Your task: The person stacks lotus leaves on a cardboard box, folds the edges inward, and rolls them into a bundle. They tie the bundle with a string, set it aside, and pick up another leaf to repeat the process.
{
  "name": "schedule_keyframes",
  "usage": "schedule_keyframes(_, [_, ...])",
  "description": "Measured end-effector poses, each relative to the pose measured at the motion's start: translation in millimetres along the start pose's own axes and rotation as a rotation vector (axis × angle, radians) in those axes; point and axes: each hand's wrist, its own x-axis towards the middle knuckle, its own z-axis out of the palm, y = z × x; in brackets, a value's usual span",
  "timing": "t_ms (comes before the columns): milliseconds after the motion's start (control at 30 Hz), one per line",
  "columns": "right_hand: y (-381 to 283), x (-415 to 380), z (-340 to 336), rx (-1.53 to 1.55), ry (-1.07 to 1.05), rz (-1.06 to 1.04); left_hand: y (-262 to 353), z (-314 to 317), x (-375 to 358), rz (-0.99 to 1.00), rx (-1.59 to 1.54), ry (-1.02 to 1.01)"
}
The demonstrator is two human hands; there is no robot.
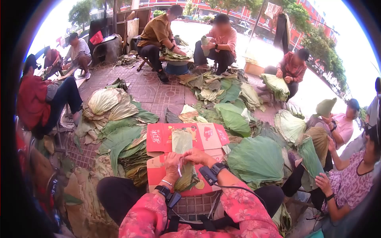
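On a flattened red cardboard box (156,139) lies a narrow folded bundle of pale green leaf (181,141). My left hand (172,166) and my right hand (198,157) meet over the bundle's middle, fingers pinched together. Between them is a thin whitish-pink strip (179,167), which loops down beside the left fingers. The lower end of the bundle shows below the hands, darker green and brown. Both wrists carry dark devices, and a cable runs from the right one.
Large green leaves (256,159) are piled at the right of the box, and stacks of dried leaves (109,104) at the left. Several people sit around handling leaves. A blue stool (177,68) stands on the paving ahead.
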Motion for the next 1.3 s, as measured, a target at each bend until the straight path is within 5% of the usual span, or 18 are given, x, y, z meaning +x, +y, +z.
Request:
schedule_keyframes(67, [0.6, -1.5, 3.0, -0.014, 0.078, -0.051, 1.1, -2.4, -0.7, -0.012, -0.061, 0.004])
schedule_keyframes(167, [4.8, 2.6, 5.5, -0.727, 0.372, -0.578, 1.4, -0.5, -2.9, -0.054, -0.097, 0.008])
schedule_keyframes(567, [-19.2, -21.1, 7.2, -0.564, 0.306, -0.373, -5.3, -5.0, -5.4, -0.026, -0.156, 0.003])
schedule_keyframes(867, [16.3, -13.8, 9.1, -0.577, 0.482, -0.168, -17.2, -19.8, -12.3, -0.114, 0.034, -0.185])
schedule_keyframes(1167, [29.6, -7.1, 9.7, -0.627, 0.578, -0.312, -21.3, -24.7, 2.4, -0.153, -0.001, -0.449])
schedule_keyframes(1300, [32.2, -5.6, 12.3, -0.616, 0.588, -0.313, -15.8, -25.7, 6.2, -0.099, -0.117, -0.419])
